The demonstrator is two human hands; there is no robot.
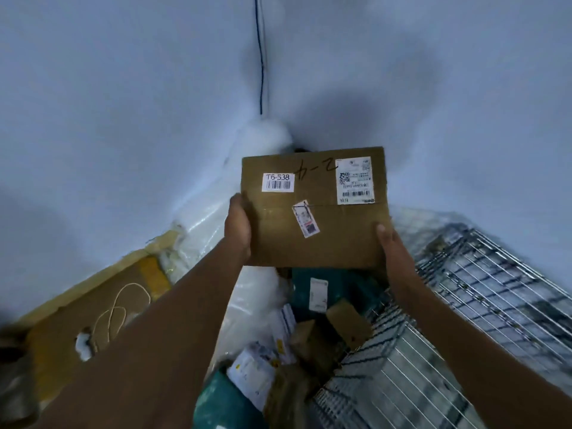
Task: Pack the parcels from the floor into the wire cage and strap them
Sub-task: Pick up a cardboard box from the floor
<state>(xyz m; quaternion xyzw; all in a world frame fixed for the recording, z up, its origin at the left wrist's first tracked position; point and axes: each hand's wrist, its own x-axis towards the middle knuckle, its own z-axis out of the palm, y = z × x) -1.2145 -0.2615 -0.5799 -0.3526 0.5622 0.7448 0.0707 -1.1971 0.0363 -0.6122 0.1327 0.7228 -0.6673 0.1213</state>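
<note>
- Flattened cardboard sheet [93,308]: lies at far left along the foot of the pale wall [123,119]; a loop of thin cord [119,308] rests on it, beside a torn hole showing white filling.
- Clear plastic wrap [204,224]: bunched between the cardboard sheet and the parcels, against the wall.
- Left arm: bare, stretched forward and upward from lower left, wrist nearly straight.
- Left hand [238,227]: clasps the left edge of the cardboard box [315,209]; thumb lies along the near face, and the remaining fingers wrap behind, out of sight.
- Cardboard box: held up in the air between both hands, well above the pile, its broad face towards the viewer. It carries a white "T6-538" barcode label [278,182], a handwritten mark, a small slanted sticker [305,218] over the tape seam and a shipping label [355,180] at upper right.
- Parcels on the floor [312,305]: heap below the box; teal bags, white mailers and small brown cartons lie mixed, touching one another.
- Right arm: bare, reaching forward from lower right.
- Right hand [393,246]: grips the lower right corner of the box, thumb on the near face, fingers hidden behind.
- Wire cage [448,320]: metal mesh at right, just beside the heap, with plastic film showing through the bars.
</note>
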